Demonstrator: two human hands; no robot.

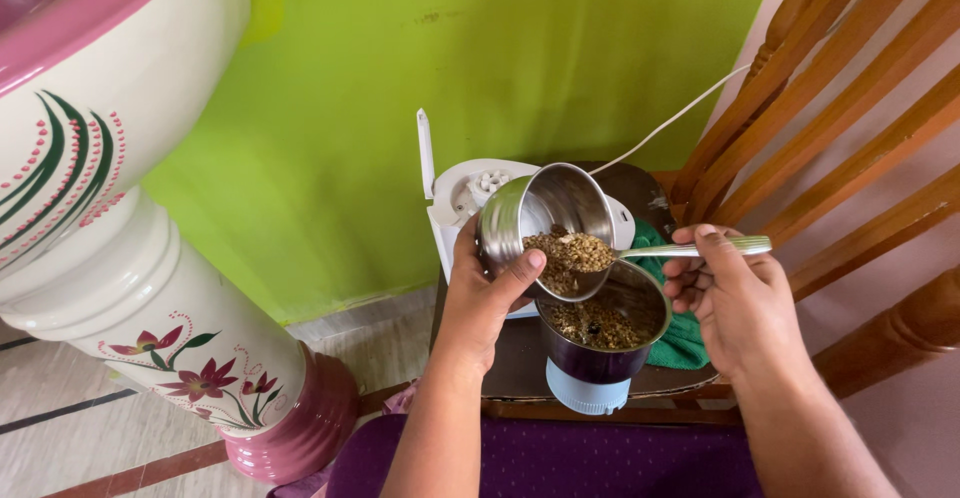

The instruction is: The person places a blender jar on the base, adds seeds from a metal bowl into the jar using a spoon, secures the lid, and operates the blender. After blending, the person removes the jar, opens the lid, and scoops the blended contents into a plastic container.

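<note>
My left hand [483, 293] grips a small steel cup [548, 203], tilted toward me over a steel grinder jar [603, 343]. The cup holds brown seeds or spices [570, 251]. My right hand [735, 293] holds a steel spoon [690, 250] by its handle, with its bowl inside the cup among the seeds. The jar below has more of the same brown mix [600, 326] in it. It stands on a dark wooden stool top [515, 363] on its pale blue base.
A white mixer base [462, 193] with a white cord [680, 118] sits behind the cup. A green cloth [685, 343] lies beside the jar. A wooden chair [850, 108] stands right, a white and pink pedestal basin [130, 258] left, a green wall [400, 78] behind.
</note>
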